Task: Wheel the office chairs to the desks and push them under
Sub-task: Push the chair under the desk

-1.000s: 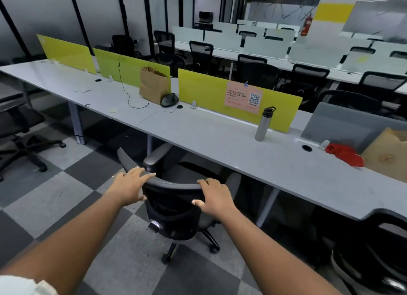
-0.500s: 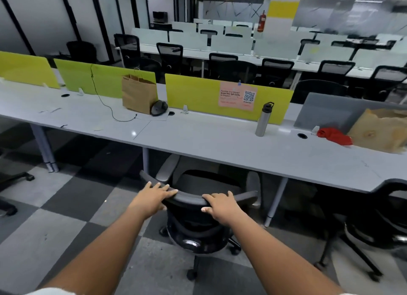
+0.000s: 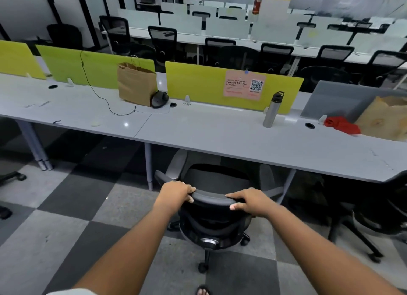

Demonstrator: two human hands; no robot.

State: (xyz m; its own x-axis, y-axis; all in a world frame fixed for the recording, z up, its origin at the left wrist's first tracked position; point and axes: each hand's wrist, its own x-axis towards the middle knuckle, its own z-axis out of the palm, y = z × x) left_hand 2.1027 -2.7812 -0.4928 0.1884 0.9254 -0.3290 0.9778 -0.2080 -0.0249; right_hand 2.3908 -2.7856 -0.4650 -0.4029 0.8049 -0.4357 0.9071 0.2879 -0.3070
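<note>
A black office chair (image 3: 212, 219) stands in front of me with its back towards me and its seat partly beneath the long grey desk (image 3: 220, 136). My left hand (image 3: 176, 192) grips the left end of the backrest's top rail, fingers curled over it. On the right end of that rail my right hand (image 3: 248, 200) holds on, fingers over the top and thumb on the near side. The chair's grey armrests reach under the desk edge.
Desk legs (image 3: 148, 165) stand on either side of the chair. A second black chair (image 3: 378, 215) sits at the right, close by. On the desk are a paper bag (image 3: 136, 84), a steel bottle (image 3: 272, 110), a red cloth (image 3: 342, 125) and green dividers (image 3: 198, 83). Another chair's base (image 3: 11, 178) shows at far left.
The chair has turned to face the desk squarely and rolled forward, its seat now partly under the desk. Both hands have stayed on the backrest's top rail.
</note>
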